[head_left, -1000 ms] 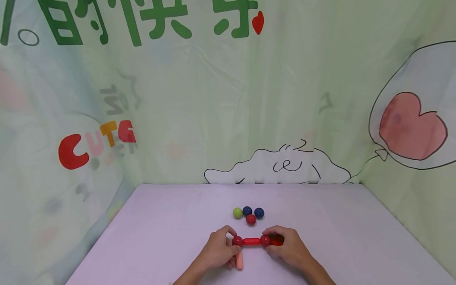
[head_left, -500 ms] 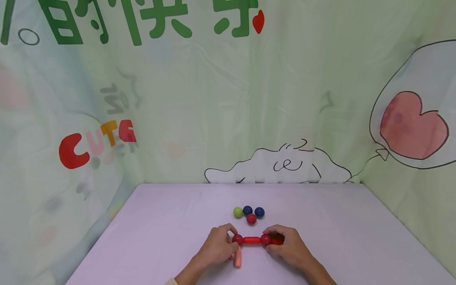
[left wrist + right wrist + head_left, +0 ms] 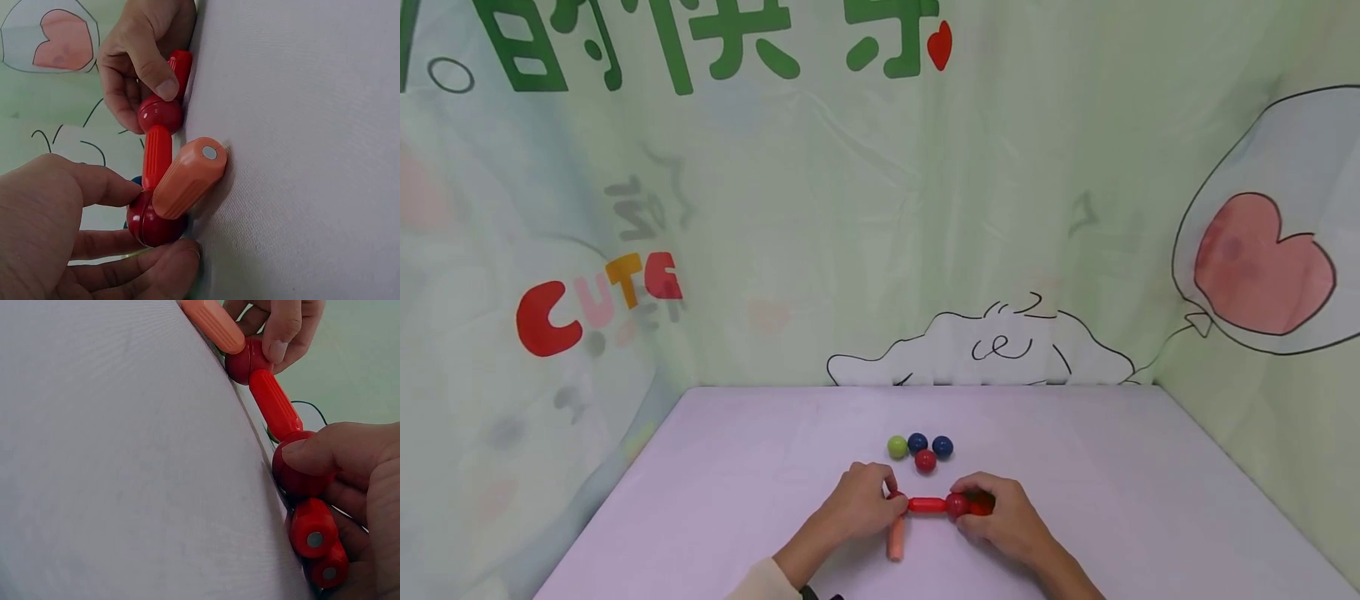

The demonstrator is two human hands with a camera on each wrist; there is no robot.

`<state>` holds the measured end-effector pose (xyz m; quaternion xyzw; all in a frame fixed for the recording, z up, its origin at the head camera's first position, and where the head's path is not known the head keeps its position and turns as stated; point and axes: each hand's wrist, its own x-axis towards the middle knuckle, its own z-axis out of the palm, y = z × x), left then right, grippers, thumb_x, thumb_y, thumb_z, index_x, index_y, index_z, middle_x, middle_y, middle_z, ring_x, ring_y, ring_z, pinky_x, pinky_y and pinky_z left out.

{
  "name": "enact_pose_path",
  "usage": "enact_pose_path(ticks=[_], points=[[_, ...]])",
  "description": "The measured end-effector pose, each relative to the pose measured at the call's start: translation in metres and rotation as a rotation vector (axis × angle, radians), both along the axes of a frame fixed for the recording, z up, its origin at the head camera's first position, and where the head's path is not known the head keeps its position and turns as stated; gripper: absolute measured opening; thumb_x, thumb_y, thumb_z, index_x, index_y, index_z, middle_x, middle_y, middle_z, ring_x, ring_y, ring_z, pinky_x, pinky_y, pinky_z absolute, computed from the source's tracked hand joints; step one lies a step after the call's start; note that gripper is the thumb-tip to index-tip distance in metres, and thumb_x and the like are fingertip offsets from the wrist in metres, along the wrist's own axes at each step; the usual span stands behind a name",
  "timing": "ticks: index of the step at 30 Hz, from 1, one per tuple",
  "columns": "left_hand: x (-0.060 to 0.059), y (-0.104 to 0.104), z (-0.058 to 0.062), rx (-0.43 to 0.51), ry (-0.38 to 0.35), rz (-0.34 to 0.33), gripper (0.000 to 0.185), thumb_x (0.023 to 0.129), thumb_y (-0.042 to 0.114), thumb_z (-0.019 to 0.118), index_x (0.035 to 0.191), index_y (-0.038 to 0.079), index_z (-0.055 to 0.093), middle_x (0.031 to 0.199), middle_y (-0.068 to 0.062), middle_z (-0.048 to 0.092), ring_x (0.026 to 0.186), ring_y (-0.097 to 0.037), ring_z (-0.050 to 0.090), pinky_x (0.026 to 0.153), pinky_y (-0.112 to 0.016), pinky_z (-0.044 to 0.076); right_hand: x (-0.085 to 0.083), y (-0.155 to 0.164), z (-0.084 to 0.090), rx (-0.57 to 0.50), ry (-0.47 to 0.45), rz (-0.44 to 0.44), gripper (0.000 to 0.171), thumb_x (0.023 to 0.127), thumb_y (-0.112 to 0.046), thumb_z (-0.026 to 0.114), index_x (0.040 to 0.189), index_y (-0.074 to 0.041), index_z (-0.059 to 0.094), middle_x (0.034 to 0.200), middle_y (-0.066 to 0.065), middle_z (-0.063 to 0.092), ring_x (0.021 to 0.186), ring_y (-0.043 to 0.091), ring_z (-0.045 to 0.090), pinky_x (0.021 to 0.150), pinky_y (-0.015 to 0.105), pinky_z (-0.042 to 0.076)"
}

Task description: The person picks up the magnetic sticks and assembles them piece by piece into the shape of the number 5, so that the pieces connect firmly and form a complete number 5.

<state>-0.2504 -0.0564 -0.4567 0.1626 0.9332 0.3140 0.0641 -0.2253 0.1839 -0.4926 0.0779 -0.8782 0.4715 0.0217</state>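
Note:
My left hand (image 3: pixel 867 502) pinches a dark red ball (image 3: pixel 145 226) between thumb and fingers, mostly hiding it in the head view. My right hand (image 3: pixel 1006 518) grips a second dark red ball (image 3: pixel 957 505). A red magnetic rod (image 3: pixel 928 505) joins the two balls. From the left ball an orange magnetic rod (image 3: pixel 896 540) extends toward me, its metal end facing the left wrist camera. Two more red rods, a nearer one (image 3: pixel 314 528) and another (image 3: pixel 330 565), lie beside the right ball under my right fingers; whether both touch the ball, I cannot tell.
Beyond my hands, a lime green ball (image 3: pixel 897 447), two dark blue balls (image 3: pixel 917 442) and a loose red ball (image 3: pixel 926 461) sit close together on the pale tabletop (image 3: pixel 760 467). A printed curtain (image 3: pixel 880 208) hangs behind the table.
My left hand has shifted up and over its ball, covering more of it, and more of the left sleeve shows. The orange rod has swung slightly left. My right hand keeps its grip.

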Motion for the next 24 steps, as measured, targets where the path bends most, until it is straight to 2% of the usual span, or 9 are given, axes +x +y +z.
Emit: enact_pose_path(ticks=[3,6,9,11,16,22,24], points=[[0.0,-0.002,-0.001,0.021,0.003,-0.007,0.013,0.09,0.026,0.073,0.087,0.014,0.071,0.064,0.001,0.057,0.064,-0.016,0.053,0.051,-0.028,0.042,0.0,0.0,0.002,0.007,0.009,-0.006,0.034,0.077,-0.01,0.084,0.108,-0.016,0.074,0.107,-0.003,0.068,0.106,0.022,0.057,0.09,0.04,0.056],[0.0,-0.004,-0.004,0.066,0.007,-0.015,0.012,0.089,0.026,0.074,0.086,0.015,0.071,0.067,0.004,0.058,0.071,-0.015,0.052,0.054,-0.028,0.044,-0.001,-0.002,0.005,-0.008,0.019,-0.027,0.029,0.081,-0.012,0.083,0.108,-0.015,0.074,0.105,-0.003,0.069,0.102,0.019,0.059,0.086,0.032,0.055],[-0.001,-0.006,-0.009,0.133,0.004,-0.028,0.009,0.089,0.022,0.075,0.09,0.013,0.072,0.072,0.005,0.06,0.071,-0.015,0.054,0.056,-0.028,0.047,-0.004,-0.006,0.01,-0.042,0.053,-0.062,0.021,0.086,-0.01,0.079,0.106,-0.013,0.074,0.101,-0.002,0.071,0.096,0.016,0.062,0.083,0.026,0.055],[-0.001,-0.008,-0.013,0.168,0.005,-0.041,0.009,0.09,0.02,0.075,0.095,0.013,0.072,0.076,0.006,0.062,0.07,-0.014,0.055,0.057,-0.027,0.048,-0.009,-0.009,0.013,-0.043,0.08,-0.082,0.019,0.089,-0.008,0.076,0.107,-0.011,0.074,0.1,-0.001,0.071,0.094,0.015,0.063,0.081,0.028,0.056],[0.0,-0.009,-0.023,0.246,0.011,-0.078,0.01,0.092,0.018,0.073,0.102,0.014,0.075,0.084,0.009,0.064,0.067,-0.012,0.056,0.057,-0.025,0.048,-0.026,-0.012,0.018,0.07,0.119,-0.11,0.026,0.091,-0.009,0.073,0.117,-0.011,0.071,0.108,0.001,0.069,0.095,0.015,0.061,0.08,0.032,0.056],[0.002,-0.011,-0.028,0.336,-0.036,-0.075,0.017,0.095,0.021,0.072,0.109,0.014,0.076,0.089,0.01,0.064,0.065,-0.012,0.059,0.056,-0.024,0.05,-0.044,-0.014,0.024,0.191,0.078,-0.085,0.044,0.09,-0.01,0.073,0.134,-0.014,0.064,0.129,0.008,0.061,0.094,0.017,0.059,0.066,0.026,0.057],[0.002,-0.012,-0.03,0.353,-0.034,-0.081,0.019,0.096,0.022,0.071,0.112,0.013,0.075,0.091,0.01,0.064,0.068,-0.011,0.059,0.057,-0.024,0.05,-0.047,-0.015,0.027,0.227,0.058,-0.064,0.049,0.09,-0.01,0.073,0.137,-0.016,0.063,0.134,0.009,0.058,0.093,0.017,0.059,0.067,0.028,0.057]])
